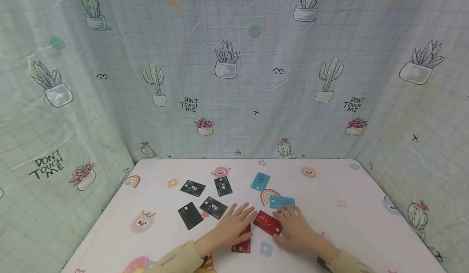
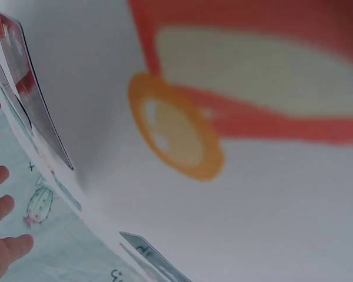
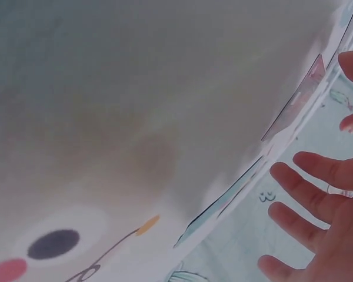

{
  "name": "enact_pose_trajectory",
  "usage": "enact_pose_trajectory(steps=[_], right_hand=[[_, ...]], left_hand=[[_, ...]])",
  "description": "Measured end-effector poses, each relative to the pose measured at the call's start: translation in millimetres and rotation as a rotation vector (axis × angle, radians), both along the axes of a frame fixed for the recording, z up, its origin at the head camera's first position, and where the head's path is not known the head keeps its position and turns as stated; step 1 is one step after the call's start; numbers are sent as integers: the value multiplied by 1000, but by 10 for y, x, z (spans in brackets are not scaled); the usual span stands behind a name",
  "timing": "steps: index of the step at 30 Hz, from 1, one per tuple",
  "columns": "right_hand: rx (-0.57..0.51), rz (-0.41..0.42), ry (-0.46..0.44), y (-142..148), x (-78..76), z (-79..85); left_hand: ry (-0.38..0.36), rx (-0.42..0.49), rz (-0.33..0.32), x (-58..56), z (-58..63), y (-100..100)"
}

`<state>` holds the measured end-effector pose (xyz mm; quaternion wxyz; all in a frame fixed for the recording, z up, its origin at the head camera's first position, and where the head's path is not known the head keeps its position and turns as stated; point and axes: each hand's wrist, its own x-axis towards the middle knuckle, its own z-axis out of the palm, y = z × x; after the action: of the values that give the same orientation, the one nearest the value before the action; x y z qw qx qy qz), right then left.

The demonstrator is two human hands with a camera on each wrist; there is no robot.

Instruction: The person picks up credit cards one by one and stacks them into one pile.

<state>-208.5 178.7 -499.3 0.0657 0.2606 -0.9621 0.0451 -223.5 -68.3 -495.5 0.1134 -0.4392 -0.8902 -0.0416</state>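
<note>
Red card (image 1: pixel 266 223): I see it at right hand's (image 1: pixel 296 229) 9 o'clock.
Right fingers: loosely extended.
Left hand (image 1: pixel 231 227): fingers spread.

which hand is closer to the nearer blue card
Right: the right hand is at the near side of the blue card; the left hand is farther left, partly covering a red card.

Black cards (image 1: pixel 214 208): four, three of them lettered "Vip". Blue cards (image 1: pixel 260 181): two. Red cards (image 1: pixel 267 222): two. Eight cards in all, one tabletop (image 1: pixel 322 214). Hands: two, one left hand (image 1: pixel 232 227), one right hand (image 1: pixel 296 229). Sleeves (image 1: pixel 179 260): two. "Don't touch me" prints (image 1: pixel 189 104) on the hanging cloth (image 1: pixel 256 92): three.
</note>
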Motion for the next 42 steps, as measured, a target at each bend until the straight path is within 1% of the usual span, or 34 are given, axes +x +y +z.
enact_pose_trajectory(steps=[3, 11, 15, 19, 23, 28, 33, 37, 42], right_hand=[[6, -6, 6, 1, -6, -3], [30, -9, 5, -11, -10, -7], [49, -4, 24, -22, -11, -2], [48, -2, 22, -31, -21, 1], [66, 4, 28, -35, -35, -22], [86, 11, 59, -42, -48, -41], [87, 5, 52, -55, -64, -30], [84, 10, 68, -60, -64, -18], [83, 19, 83, -55, -66, -17]], left_hand=[[14, 1, -2, -49, -16, 26], [13, -34, -9, -167, -77, 86], [34, -61, -10, -211, -102, 122], [58, -95, -10, -257, -124, 157], [89, -132, -23, -299, -146, 178], [119, -178, -32, -335, -169, 204], [131, -212, -37, -346, -147, 242], [134, -245, -30, -358, -127, 265], [122, -275, -22, -381, -144, 276]])
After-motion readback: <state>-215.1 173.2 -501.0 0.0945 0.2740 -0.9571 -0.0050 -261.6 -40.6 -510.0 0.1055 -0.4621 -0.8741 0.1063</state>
